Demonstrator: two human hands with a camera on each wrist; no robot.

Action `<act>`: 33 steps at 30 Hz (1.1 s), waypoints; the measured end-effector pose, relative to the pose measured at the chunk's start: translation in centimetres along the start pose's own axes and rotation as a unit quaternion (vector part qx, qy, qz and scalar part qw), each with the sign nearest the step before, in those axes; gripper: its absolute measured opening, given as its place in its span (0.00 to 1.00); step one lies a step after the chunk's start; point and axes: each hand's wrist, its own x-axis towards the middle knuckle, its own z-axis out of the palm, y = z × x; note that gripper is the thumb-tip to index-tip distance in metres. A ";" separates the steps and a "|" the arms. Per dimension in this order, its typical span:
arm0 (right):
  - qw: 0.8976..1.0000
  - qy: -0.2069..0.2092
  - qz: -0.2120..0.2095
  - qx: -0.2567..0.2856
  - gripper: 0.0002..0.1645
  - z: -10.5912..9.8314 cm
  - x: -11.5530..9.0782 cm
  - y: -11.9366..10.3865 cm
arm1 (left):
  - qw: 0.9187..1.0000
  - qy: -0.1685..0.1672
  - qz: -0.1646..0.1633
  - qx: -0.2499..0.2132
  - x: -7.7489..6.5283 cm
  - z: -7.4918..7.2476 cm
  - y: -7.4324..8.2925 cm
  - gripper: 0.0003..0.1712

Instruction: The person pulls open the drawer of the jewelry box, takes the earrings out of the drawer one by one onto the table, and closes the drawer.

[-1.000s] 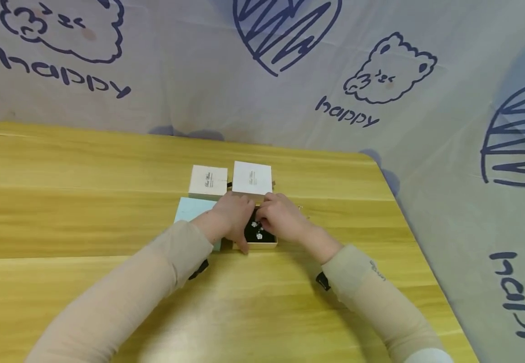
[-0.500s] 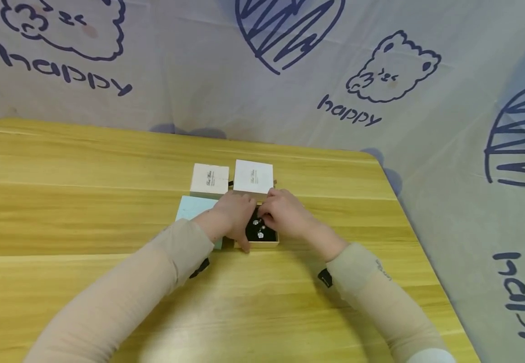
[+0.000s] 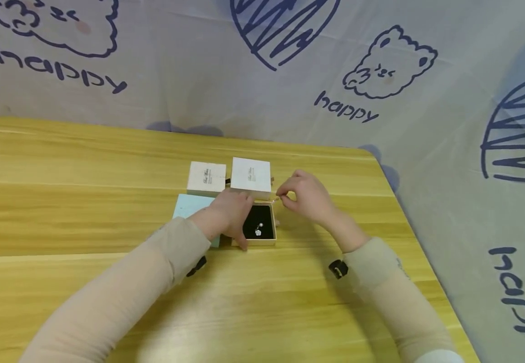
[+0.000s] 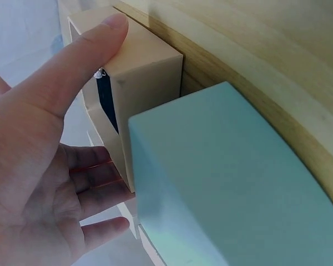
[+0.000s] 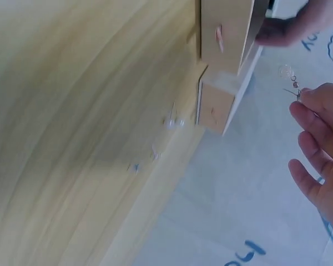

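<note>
In the head view, my left hand (image 3: 232, 214) grips a small cream jewelry box (image 3: 262, 242), thumb on its front wall and fingers at the back wall. The box holds a black pad (image 3: 264, 214) bearing an earring with a white flower (image 3: 258, 232). The left wrist view shows my thumb (image 4: 102, 41) flat on the box wall. Past the box's back right corner, my right hand (image 3: 307, 199) pinches a dangling earring (image 5: 295, 85) between thumb and index finger, its thin post sticking out. The held earring hangs above the table, clear of the pad.
A light teal box (image 3: 191, 203) stands left of the jewelry box, partly behind my left arm. Behind are a cream box (image 3: 206, 176) and a white box (image 3: 251, 175) with printed lids. Several small earrings (image 5: 170, 123) lie on the wooden table (image 5: 72, 111) to the right.
My right hand has lifted out of the box and moved right and back, taking one earring off the black pad. One flower earring stays there. My left hand keeps its hold.
</note>
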 end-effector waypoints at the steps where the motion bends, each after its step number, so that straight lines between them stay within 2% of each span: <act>1: 1.000 0.001 0.007 0.000 0.07 -0.1 -0.1 0.2 | 1.000 0.001 -0.001 -0.002 0.0 0.1 -0.1 0.58; 14: 0.996 -0.053 0.074 0.007 0.07 1.4 -1.7 3.0 | 1.000 0.010 0.000 -0.015 -0.2 0.2 -0.3 0.57; 25: 0.993 -0.088 0.075 -0.008 0.08 3.5 -2.4 4.1 | 1.000 0.009 0.004 -0.020 -0.3 0.0 -0.1 0.57; 33: 0.992 -0.095 0.077 -0.021 0.08 3.6 -2.3 4.2 | 1.000 0.010 0.001 -0.026 -0.3 0.0 0.0 0.56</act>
